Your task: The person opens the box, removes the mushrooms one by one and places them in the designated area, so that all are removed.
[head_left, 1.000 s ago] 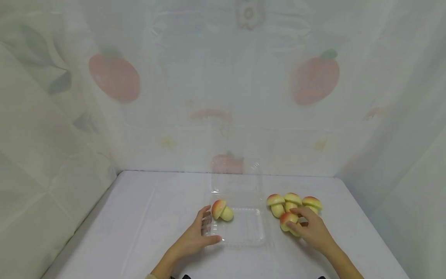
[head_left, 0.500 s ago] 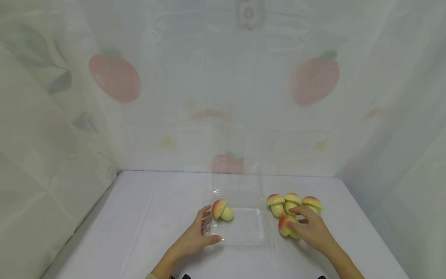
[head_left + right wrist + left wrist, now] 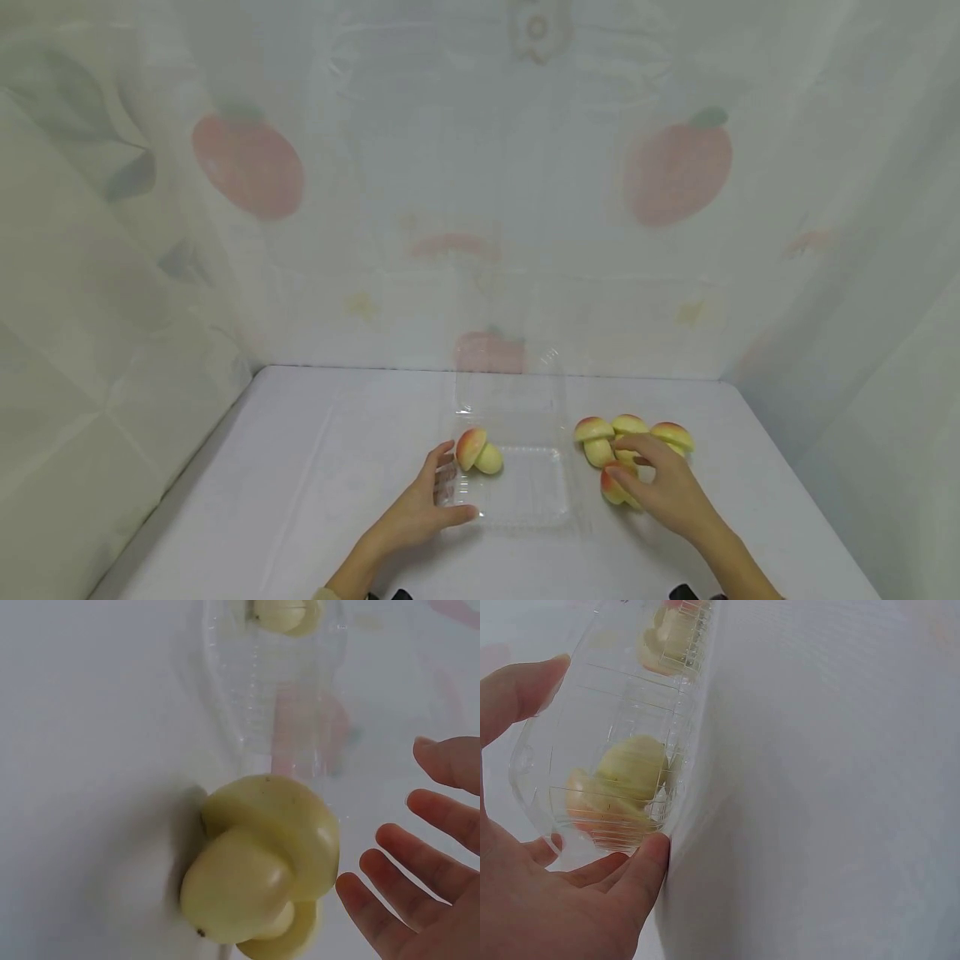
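Observation:
A clear plastic clamshell box [image 3: 532,496] lies open on the table, its lid [image 3: 506,393] tipped back at the far side. Inside its left part is a yellow toy mushroom [image 3: 480,452] with a red-tinged cap. My left hand [image 3: 405,517] holds the box's near left corner, thumb on the front edge and fingers along the left wall. To the right, my right hand [image 3: 671,492] hovers around the nearest mushroom [image 3: 611,485] of a small group. In the right wrist view its fingers [image 3: 420,862] are spread beside that mushroom [image 3: 236,885], not closed around it.
Behind the right hand, more toy mushrooms stand in a row: one at the left [image 3: 595,440], one in the middle [image 3: 628,424], partly hidden, and one at the right [image 3: 672,435]. A white cloth [image 3: 337,450] covers the table, and printed curtains [image 3: 465,167] enclose it.
My right hand has shifted slightly left over the nearest mushroom, which first slid a little toward me and then tilted back slightly. The left hand and the box have stayed in place.

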Demonstrator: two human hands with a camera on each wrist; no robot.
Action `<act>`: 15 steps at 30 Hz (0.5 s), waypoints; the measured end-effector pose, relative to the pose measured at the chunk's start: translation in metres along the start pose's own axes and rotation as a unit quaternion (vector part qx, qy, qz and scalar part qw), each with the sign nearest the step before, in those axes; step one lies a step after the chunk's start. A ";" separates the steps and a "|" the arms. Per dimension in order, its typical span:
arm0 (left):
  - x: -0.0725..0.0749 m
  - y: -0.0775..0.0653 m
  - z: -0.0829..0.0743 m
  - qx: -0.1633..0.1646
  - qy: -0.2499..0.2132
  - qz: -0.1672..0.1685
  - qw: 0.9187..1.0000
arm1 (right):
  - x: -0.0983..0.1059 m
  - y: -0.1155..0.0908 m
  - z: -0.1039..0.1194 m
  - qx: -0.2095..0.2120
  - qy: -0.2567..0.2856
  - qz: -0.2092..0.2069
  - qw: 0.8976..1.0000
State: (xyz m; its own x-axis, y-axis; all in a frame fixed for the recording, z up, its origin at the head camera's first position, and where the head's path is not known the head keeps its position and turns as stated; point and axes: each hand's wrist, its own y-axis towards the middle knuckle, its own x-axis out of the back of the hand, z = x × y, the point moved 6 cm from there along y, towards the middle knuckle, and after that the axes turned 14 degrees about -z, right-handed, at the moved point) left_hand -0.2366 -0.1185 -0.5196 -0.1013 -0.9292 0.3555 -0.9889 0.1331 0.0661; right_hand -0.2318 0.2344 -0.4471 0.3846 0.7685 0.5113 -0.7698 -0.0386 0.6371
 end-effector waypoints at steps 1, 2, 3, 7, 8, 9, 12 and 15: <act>0.000 0.000 0.000 0.000 -0.001 0.000 1.000 | 0.000 0.001 0.002 0.001 0.003 0.000 1.000; 0.000 0.000 0.000 0.000 -0.003 0.001 1.000 | -0.001 0.002 0.004 0.004 0.005 -0.001 1.000; 0.000 -0.001 0.000 0.000 -0.003 0.001 1.000 | -0.001 0.003 0.006 0.007 0.007 -0.002 1.000; 0.000 -0.001 -0.001 -0.001 -0.002 0.002 1.000 | -0.004 0.008 0.015 0.016 0.017 -0.003 1.000; 0.000 -0.001 -0.001 0.001 -0.002 0.002 1.000 | -0.004 0.010 0.017 0.016 0.021 -0.002 1.000; 0.000 -0.001 -0.002 0.001 -0.003 0.002 1.000 | -0.005 0.011 0.020 0.014 0.027 -0.002 1.000; 0.000 -0.001 -0.003 0.003 -0.007 0.000 1.000 | -0.007 0.016 0.027 0.013 0.044 -0.004 0.999; 0.000 -0.001 -0.004 0.005 -0.012 0.000 1.000 | -0.009 0.018 0.035 0.019 0.058 -0.010 0.998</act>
State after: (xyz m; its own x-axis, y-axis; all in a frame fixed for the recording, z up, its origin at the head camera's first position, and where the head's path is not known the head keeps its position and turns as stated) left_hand -0.2357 -0.1173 -0.5158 -0.1044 -0.9374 0.3323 -0.9899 0.1301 0.0559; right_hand -0.2317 0.2040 -0.4200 0.3370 0.8376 0.4299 -0.7417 -0.0451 0.6692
